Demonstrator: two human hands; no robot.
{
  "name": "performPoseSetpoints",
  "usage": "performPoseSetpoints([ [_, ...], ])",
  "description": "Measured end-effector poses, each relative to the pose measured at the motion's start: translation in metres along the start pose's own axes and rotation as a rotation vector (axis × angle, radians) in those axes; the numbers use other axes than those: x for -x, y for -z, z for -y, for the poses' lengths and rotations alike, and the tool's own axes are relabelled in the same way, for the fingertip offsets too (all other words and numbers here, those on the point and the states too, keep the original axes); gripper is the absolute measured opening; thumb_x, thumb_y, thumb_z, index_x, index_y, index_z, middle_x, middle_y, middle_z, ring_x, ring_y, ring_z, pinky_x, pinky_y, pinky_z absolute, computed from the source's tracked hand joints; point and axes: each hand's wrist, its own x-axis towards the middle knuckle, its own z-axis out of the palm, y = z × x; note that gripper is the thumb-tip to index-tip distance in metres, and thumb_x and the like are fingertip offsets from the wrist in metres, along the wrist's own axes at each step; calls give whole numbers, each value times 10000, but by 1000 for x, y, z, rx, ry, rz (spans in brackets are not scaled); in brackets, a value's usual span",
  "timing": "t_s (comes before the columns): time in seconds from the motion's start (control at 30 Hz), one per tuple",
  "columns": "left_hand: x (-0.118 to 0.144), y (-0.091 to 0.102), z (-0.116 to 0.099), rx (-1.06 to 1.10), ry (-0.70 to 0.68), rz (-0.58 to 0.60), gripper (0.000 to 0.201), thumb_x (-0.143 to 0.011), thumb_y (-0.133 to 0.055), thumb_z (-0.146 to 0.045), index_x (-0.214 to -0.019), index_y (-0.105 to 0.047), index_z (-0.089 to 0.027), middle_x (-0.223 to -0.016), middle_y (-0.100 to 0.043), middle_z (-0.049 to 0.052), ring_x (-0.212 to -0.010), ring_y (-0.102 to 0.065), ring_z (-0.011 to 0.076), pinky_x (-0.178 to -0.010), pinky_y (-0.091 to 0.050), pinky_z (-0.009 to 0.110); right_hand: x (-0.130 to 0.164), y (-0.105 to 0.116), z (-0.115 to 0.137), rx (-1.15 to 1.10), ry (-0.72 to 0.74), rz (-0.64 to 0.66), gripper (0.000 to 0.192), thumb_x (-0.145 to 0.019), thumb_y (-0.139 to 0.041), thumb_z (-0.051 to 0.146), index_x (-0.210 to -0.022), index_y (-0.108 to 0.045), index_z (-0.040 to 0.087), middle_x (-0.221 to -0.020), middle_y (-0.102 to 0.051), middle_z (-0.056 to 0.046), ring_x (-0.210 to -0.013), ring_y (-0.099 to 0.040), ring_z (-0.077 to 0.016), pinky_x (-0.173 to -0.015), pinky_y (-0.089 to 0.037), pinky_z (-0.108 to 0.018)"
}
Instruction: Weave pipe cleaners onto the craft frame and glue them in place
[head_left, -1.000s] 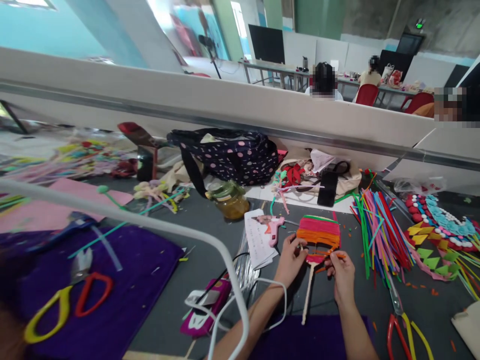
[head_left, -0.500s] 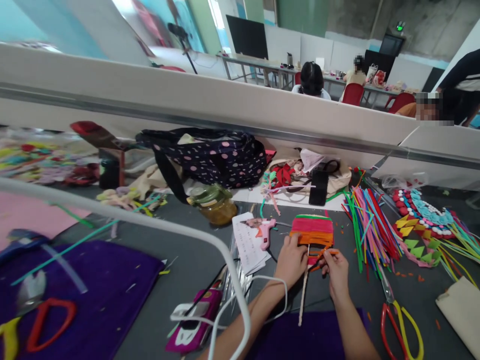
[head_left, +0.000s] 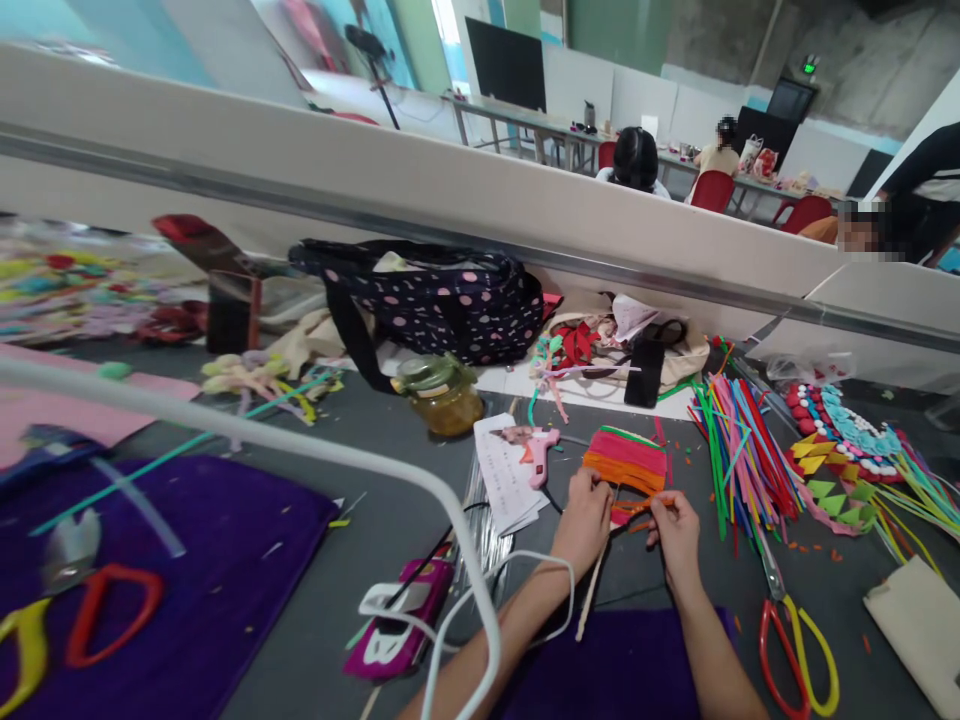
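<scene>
Over the grey tabletop (head_left: pixel 390 480), both hands (head_left: pixel 585 522) (head_left: pixel 678 530) grasp a flat striped panel (head_left: pixel 626 460) and orange strip (head_left: pixel 639 506).

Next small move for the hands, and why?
Probably draw the orange strip snug against the panel: the right hand pinches the strip at the panel's lower right, the left hand steadies the lower left, and a dark gap shows beneath the panel's orange band.
</scene>
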Motion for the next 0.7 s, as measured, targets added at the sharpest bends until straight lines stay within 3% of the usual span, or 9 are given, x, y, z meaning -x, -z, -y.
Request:
performPoseSetpoints([
  [0.13, 3, 1, -1, -37, 69, 63, 180, -835, -399, -104, -754, -541, -180, -889, -474, 76, -866, -470, 218, -777, -427, 358, 0, 3, -3, 86, 17, 27, 299, -755, -605, 442, -855, -574, 161, -521, -581, 41, -344, -465, -78, -337, -380, -180],
  [0.23, 4, 2, -2, 34, 115, 141, 207, -848, -362, -88, -753, -520, -183, -860, -489, 68, -798, -505, 188, -733, -423, 317, 1, 8, -2, 154, 29, 58, 299, -770, -588, 429, -865, -629, 149, -571, -630, -5, -409, -535, -117, -360, -396, -200],
  [0.33, 4, 5, -3, 63, 147, 181, 221, -868, -339, -105, -738, -498, -189, -857, -498, 68, -738, -522, 171, -702, -416, 300, 2, 14, 2, 358, 182, 86, 251, -780, -573, 391, -831, -682, 170, -742, -682, -58, -658, -637, -187, -523, -488, -256],
  [0.43, 5, 9, -4, 71, 156, 199, 223, -889, -324, -139, -749, -487, -196, -871, -506, 68, -740, -539, 168, -702, -412, 294, 4, 18, 8, 550, 326, 112, 191, -796, -553, 319, -808, -694, 191, -820, -674, -62, -776, -628, -197, -699, -488, -294],
  [0.7, 19, 22, -5, 174, 137, 237, 211, -897, -310, -157, -794, -488, -207, -920, -524, 77, -799, -555, 181, -748, -431, 315, 21, 12, 27, 836, 413, 254, 187, -850, -478, 199, -787, -654, 220, -820, -606, -42, -816, -581, -193, -748, -434, -286],
])
